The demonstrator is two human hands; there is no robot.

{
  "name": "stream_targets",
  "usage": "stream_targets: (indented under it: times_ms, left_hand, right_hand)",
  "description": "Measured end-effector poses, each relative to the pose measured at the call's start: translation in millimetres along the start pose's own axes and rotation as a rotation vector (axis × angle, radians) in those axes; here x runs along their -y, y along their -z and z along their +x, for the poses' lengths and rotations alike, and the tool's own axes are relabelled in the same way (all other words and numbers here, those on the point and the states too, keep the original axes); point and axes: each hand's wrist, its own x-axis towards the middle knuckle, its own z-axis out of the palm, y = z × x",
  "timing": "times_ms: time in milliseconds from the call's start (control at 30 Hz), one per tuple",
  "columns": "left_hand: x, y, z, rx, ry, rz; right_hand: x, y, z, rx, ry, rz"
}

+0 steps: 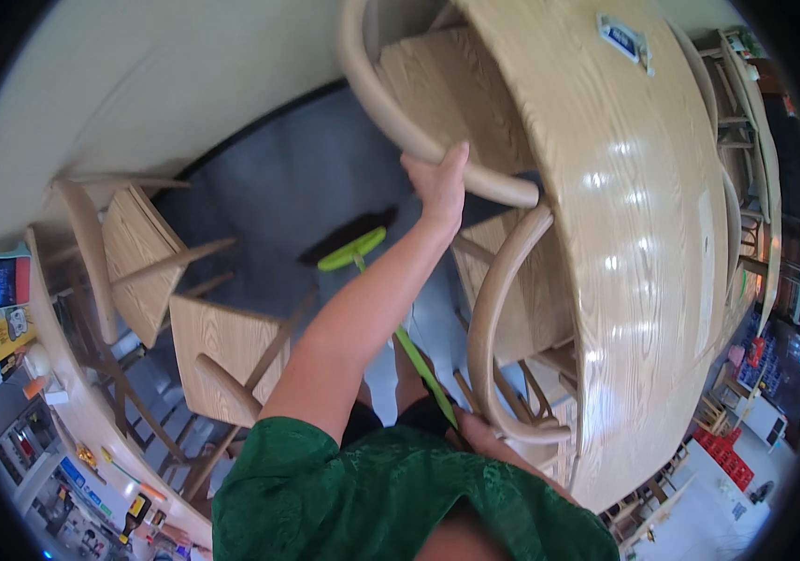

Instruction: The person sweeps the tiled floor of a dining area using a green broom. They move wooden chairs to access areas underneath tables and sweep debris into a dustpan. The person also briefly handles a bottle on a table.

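Left hand (437,190) wraps pale curved wooden chair back (377,93), likely for easy purchase; right hand (478,434) holds lime-green long-handled broom (425,372) slanted, apparently so it reaches grey floor (264,187)

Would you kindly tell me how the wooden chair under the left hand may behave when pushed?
The chair should feel stiff, as its back rail looks like thick wood. It seems moderately heavy, given its broad wooden seat. A push could tip it, since the left hand grips the rail, above the seat.
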Motion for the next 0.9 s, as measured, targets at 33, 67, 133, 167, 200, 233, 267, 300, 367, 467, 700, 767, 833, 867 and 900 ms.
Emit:
stream_targets:
  times_ms: [33,67,133,167,200,233,267,300,367,467,700,767,833,867,900]
  left_hand:
    - [2,0,-1,0.031,-0.027,-0.053]
    - [2,4,0,0.063,-0.045,0.020]
    - [3,14,2,0.136,-0.136,0.112]
    - [2,25,-3,0.270,-0.030,0.064]
    - [-1,40,-11,0.401,0.071,0.012]
    - [-2,53,-19,0.532,0.133,-0.071]
    - [-1,69,-39,0.493,0.034,0.378]
    - [1,91,-74,0.600,0.058,0.550]
    - [1,135,-144,0.908,0.026,0.745]
    - [9,153,-208,0.949,0.179,0.531]
    - [-63,195,-142,1.075,-0.360,1.209]
    - [-105,246,-128,0.669,-0.570,1.234]
    - [-147,314,-130,0.377,-0.393,1.393]
    - [-164,346,-134,0.341,-0.212,1.428]
    - [-175,369,-149,0.337,-0.287,1.558]
  right_hand:
    - [-5,-5,12,0.132,-0.140,-0.037]
    - [-9,-10,15,0.165,-0.130,-0.114]
    - [-21,-19,28,0.167,-0.179,-0.286]
    - [-26,-23,32,0.157,-0.137,-0.352]
    - [-31,-27,34,0.088,-0.087,-0.401]
    - [-34,-29,35,0.087,-0.100,-0.467]
    - [-36,-33,35,0.062,-0.059,-0.484]
    - [-37,-35,32,0.084,-0.063,-0.507]
    - [-33,-40,29,0.110,-0.080,-0.523]
    - [-19,-45,29,0.062,-0.067,-0.451]
    - [24,-35,45,-0.012,-0.074,-0.134]
    - [46,-23,63,-0.043,-0.015,-0.236]
    - [74,-18,107,-0.211,0.286,-0.376]
    - [89,-16,134,-0.346,0.561,-0.473]
    - [103,-6,163,-0.255,0.326,-0.432]
